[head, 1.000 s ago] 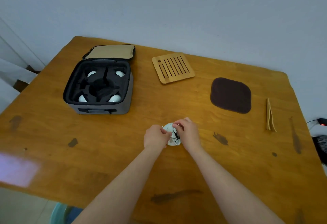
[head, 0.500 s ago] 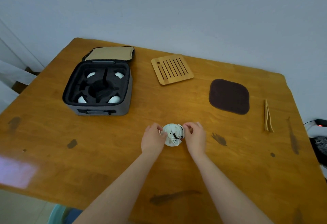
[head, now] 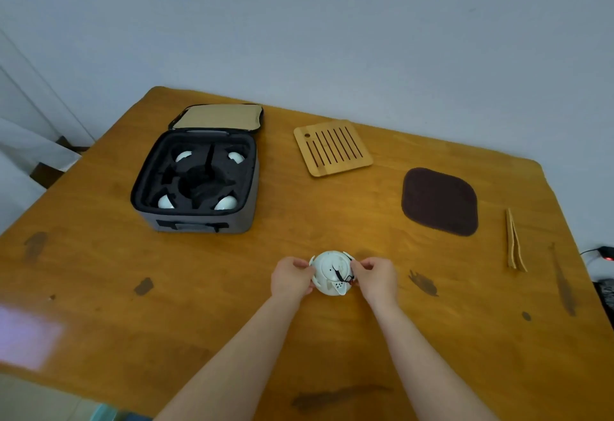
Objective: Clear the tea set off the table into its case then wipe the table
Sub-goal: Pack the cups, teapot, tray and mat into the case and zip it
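A small white teapot (head: 330,271) with a lid and a dark cord sits on the wooden table (head: 232,287) near its middle front. My left hand (head: 290,279) grips its left rim and my right hand (head: 375,279) pinches its right rim. The grey case (head: 199,184) lies open at the left, with black foam and white cups (head: 164,202) in its corner slots; the centre slot is dark. A slatted bamboo tray (head: 332,147), a dark brown cloth (head: 439,200) and bamboo tongs (head: 514,240) lie further back and right.
The case lid (head: 217,117) is folded back toward the wall. Dark stains mark the tabletop. A black cable with a red light (head: 603,253) lies off the right edge. The table's far edge runs along a grey wall.
My right hand came off the top of the teapot lid and moved to the pot's right side. Both hands now hold the pot from its two sides.
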A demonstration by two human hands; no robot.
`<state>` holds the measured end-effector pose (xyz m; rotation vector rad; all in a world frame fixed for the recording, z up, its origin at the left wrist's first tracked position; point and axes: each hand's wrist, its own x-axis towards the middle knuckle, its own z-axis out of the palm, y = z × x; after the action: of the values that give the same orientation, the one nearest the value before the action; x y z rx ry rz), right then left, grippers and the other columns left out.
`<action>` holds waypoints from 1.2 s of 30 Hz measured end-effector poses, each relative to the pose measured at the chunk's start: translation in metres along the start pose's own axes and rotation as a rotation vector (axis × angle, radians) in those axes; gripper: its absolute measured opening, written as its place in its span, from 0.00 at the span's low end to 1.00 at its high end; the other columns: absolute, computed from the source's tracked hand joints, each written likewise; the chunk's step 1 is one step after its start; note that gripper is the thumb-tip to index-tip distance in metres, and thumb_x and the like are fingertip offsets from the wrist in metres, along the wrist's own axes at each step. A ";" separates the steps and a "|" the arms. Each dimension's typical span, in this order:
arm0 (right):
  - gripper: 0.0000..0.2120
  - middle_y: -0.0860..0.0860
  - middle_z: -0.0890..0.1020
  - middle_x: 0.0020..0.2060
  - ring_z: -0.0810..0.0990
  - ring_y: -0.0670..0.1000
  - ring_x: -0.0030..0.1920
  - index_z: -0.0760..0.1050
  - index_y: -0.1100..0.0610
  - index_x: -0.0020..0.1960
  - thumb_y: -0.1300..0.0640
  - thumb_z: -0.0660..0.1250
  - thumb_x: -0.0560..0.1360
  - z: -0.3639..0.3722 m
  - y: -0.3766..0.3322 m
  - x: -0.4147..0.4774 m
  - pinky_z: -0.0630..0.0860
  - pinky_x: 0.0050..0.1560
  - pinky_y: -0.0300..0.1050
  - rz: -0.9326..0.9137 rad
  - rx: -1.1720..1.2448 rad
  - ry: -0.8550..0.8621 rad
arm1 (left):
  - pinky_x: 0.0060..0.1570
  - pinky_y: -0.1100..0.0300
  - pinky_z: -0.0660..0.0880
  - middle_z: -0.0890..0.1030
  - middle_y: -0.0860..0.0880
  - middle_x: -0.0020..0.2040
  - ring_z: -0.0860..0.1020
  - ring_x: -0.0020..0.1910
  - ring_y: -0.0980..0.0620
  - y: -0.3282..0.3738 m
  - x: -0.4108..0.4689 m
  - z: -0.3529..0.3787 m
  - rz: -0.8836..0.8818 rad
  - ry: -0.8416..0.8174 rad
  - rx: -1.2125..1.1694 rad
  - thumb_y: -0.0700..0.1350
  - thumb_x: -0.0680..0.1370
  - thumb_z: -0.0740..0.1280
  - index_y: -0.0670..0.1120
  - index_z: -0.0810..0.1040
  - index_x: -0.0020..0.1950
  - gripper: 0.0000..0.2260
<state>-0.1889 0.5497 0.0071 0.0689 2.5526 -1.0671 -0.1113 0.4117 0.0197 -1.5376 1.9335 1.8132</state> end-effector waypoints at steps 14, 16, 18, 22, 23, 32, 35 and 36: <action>0.10 0.56 0.81 0.31 0.80 0.52 0.28 0.75 0.62 0.40 0.62 0.60 0.78 0.026 -0.113 -0.038 0.80 0.38 0.54 -0.005 0.199 -0.090 | 0.44 0.56 0.82 0.82 0.49 0.43 0.82 0.39 0.53 0.051 0.024 -0.103 0.262 -0.037 0.049 0.41 0.76 0.68 0.48 0.79 0.45 0.03; 0.11 0.56 0.81 0.30 0.80 0.53 0.29 0.74 0.60 0.36 0.62 0.61 0.77 0.038 -0.151 -0.040 0.80 0.38 0.55 -0.074 0.215 -0.108 | 0.43 0.55 0.82 0.82 0.48 0.41 0.82 0.39 0.52 0.068 0.035 -0.136 0.299 -0.015 0.036 0.40 0.76 0.67 0.48 0.79 0.44 0.04; 0.12 0.57 0.82 0.31 0.80 0.53 0.30 0.74 0.59 0.36 0.61 0.61 0.77 0.054 -0.189 -0.041 0.80 0.39 0.53 -0.113 0.192 -0.139 | 0.43 0.55 0.82 0.82 0.47 0.40 0.82 0.39 0.51 0.082 0.049 -0.171 0.313 0.023 0.011 0.40 0.77 0.67 0.47 0.80 0.45 0.03; 0.12 0.59 0.83 0.33 0.80 0.52 0.29 0.72 0.59 0.35 0.61 0.60 0.77 0.097 -0.242 -0.036 0.80 0.40 0.52 -0.128 0.189 -0.178 | 0.43 0.59 0.81 0.82 0.46 0.43 0.82 0.42 0.52 0.098 0.079 -0.227 0.333 0.071 0.003 0.40 0.77 0.67 0.45 0.80 0.50 0.04; 0.11 0.59 0.83 0.33 0.79 0.53 0.29 0.72 0.60 0.35 0.61 0.60 0.77 0.108 -0.251 -0.033 0.81 0.40 0.52 -0.117 0.199 -0.193 | 0.43 0.60 0.81 0.82 0.46 0.44 0.82 0.43 0.52 0.100 0.088 -0.238 0.328 0.084 0.006 0.40 0.77 0.67 0.45 0.80 0.50 0.04; 0.16 0.59 0.80 0.29 0.76 0.55 0.25 0.70 0.60 0.32 0.60 0.58 0.78 0.173 -0.282 -0.002 0.74 0.29 0.45 -0.051 0.125 -0.247 | 0.44 0.58 0.81 0.82 0.44 0.46 0.81 0.42 0.51 0.104 0.155 -0.273 0.268 0.070 0.079 0.41 0.78 0.66 0.45 0.79 0.47 0.03; 0.16 0.59 0.80 0.30 0.74 0.53 0.23 0.69 0.60 0.33 0.60 0.58 0.79 0.182 -0.279 0.002 0.74 0.26 0.43 -0.054 0.065 -0.225 | 0.47 0.54 0.82 0.82 0.45 0.43 0.82 0.40 0.51 0.098 0.164 -0.272 0.271 0.062 0.123 0.41 0.78 0.66 0.47 0.80 0.45 0.04; 0.16 0.59 0.82 0.31 0.74 0.52 0.22 0.69 0.59 0.33 0.60 0.58 0.79 0.184 -0.278 0.002 0.74 0.25 0.43 -0.061 0.046 -0.210 | 0.48 0.53 0.82 0.82 0.46 0.41 0.82 0.39 0.51 0.096 0.167 -0.272 0.281 0.068 0.145 0.42 0.77 0.67 0.48 0.80 0.44 0.04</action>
<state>-0.1835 0.2234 0.0763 -0.1046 2.3553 -1.0945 -0.1110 0.0815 0.0615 -1.3569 2.3584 1.6866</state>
